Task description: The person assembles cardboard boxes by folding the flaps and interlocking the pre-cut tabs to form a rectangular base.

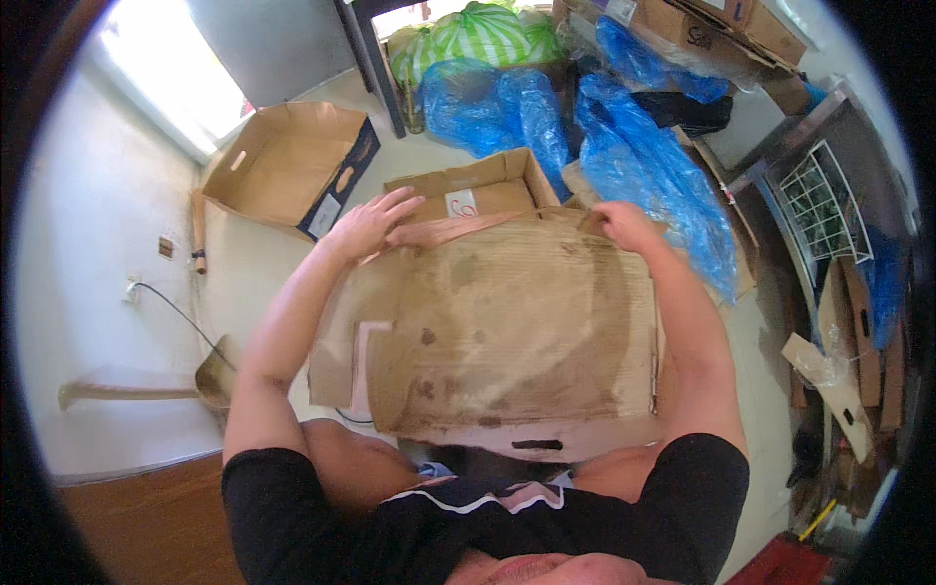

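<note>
Cluttered floor behind, both hands, left hand [369, 226] and right hand [624, 224], grip the stained cardboard box's [507, 331] far flap, half folded.

Stained, matt corrugated cardboard sheet [497, 322] — rough, ribbed; blue bags [624, 127] of glossy, crinkled plastic; wire rack [824, 200] — white-coated metal.

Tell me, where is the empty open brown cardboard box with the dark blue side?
The open brown cardboard box sits on the pale floor at upper left of the head view, beyond the left hand, below the bright window.
</note>
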### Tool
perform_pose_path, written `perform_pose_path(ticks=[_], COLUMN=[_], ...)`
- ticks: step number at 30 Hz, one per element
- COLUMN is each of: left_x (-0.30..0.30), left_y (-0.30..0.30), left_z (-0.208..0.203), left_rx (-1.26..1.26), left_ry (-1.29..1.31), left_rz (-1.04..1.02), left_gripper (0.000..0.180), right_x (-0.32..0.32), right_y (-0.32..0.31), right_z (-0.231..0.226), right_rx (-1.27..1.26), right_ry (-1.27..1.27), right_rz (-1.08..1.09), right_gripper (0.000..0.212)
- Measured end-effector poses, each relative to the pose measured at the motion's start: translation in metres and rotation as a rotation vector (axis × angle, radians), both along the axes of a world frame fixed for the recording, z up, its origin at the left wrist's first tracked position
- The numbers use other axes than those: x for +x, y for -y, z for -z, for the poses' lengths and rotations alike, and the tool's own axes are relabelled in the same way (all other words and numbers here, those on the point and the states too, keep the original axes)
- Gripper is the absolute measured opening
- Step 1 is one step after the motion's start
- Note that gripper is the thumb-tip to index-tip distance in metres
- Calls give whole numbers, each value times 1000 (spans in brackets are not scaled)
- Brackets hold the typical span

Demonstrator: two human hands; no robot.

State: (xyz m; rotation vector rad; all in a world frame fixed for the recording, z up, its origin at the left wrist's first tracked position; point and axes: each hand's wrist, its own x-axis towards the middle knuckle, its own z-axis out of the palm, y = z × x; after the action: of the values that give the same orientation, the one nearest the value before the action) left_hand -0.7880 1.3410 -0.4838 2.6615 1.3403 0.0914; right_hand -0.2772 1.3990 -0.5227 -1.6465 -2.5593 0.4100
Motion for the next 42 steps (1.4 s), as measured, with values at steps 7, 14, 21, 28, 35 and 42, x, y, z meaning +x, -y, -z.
perform_pose_path(ticks=[7,14,21,28,35,42], left_x=[14,12,-55,-23,-6,-6], left_y=[37,44,-1,53,94,77], left_z=[14,30,73,107,48,94], left_rx=[-260,-281,-695,-998,-82,-191], left_ry=[-28,-297,408,1572,-167,-4], left_rz=[-241,-325,-566,-1007,-168,-47], left_gripper=[81,76,44,34,100,98], right_x=[-52,-61,-81,-76,-80,-74], right_y=[20,4,-2,11,35,87], right_z=[-17,-6,7,-3,18,51], right_rx=[10,62,46,-43,-202,-71], right_ry=[28,54,60,72,145,238], right_rz=[32,47,-11,-44,-269,-339], right_gripper=[28,28,28,38,64,74])
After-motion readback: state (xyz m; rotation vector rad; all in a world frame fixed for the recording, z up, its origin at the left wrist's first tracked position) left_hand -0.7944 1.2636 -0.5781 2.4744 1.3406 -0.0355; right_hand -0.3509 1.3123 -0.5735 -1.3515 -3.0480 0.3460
